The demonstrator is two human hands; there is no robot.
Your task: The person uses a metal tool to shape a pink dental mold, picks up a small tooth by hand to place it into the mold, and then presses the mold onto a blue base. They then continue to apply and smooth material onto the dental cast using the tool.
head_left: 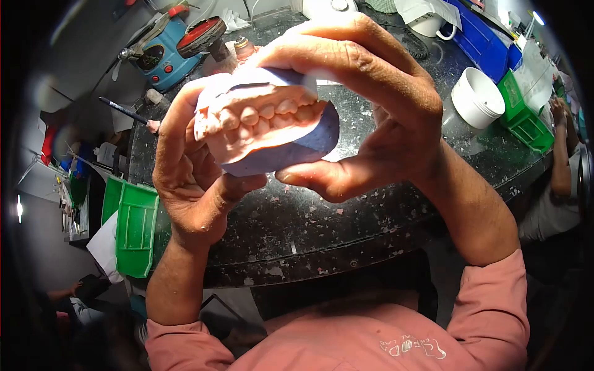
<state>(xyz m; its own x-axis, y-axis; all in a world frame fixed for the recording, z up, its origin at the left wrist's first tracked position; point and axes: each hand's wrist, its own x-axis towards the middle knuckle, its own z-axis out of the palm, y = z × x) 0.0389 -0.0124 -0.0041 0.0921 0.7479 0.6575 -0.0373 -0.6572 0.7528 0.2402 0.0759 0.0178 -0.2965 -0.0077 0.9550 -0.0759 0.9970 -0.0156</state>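
A dental cast [266,123] with pale pink teeth and a bluish-grey base hangs above the black workbench, its upper and lower rows together. My left hand [195,161] grips its left end, thumb under the base. From the right, my right hand [377,105] holds the same cast, with fingers over the top and thumb beneath the lower base. Parts of the upper base are hidden behind my fingers. Behind the cast, a small metal-topped item [242,46] is partly covered.
A blue machine [170,55] with a dark wheel is at the back left. Green baskets [136,229] [526,117] are on both sides. A white tub [477,98] is right of my right hand. Co-workers' arms [560,154] show at the right edge and lower left.
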